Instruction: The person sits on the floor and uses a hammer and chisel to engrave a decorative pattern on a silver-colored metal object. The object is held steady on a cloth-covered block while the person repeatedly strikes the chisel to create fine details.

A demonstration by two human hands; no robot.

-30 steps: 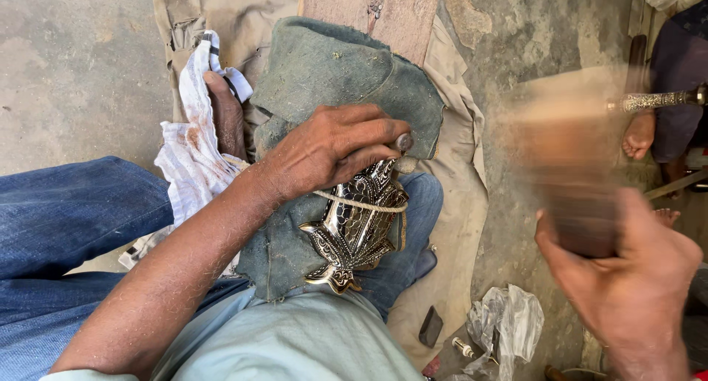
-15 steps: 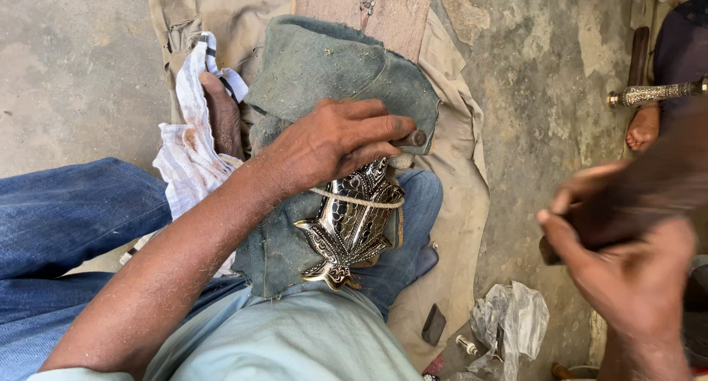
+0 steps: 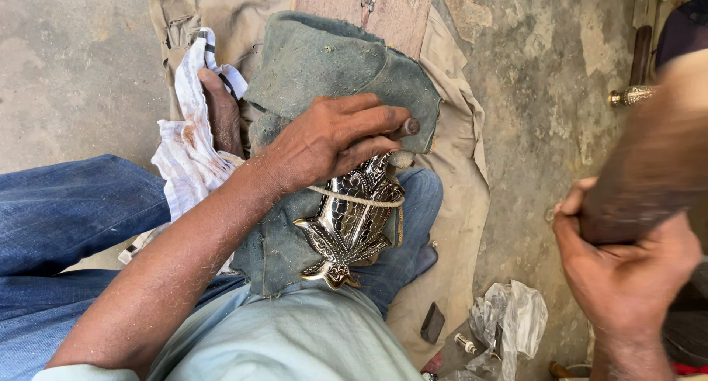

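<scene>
Left hand (image 3: 332, 141) closed on a small punch (image 3: 408, 126), tip on the embossed metal piece (image 3: 346, 222), tied by cord on grey cloth (image 3: 332, 64) over the knee. Right hand (image 3: 627, 267) wrapped around a blurred wooden mallet (image 3: 656, 167). Keep punch steady, strike square, fingers clear.

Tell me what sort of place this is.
Probably a floor-level metal craft workshop. The left hand presses an engraved metal ornament, tied with string, onto thick green cloth over the lap; the right hand grips a blurred wooden tool above a rough concrete floor.
</scene>
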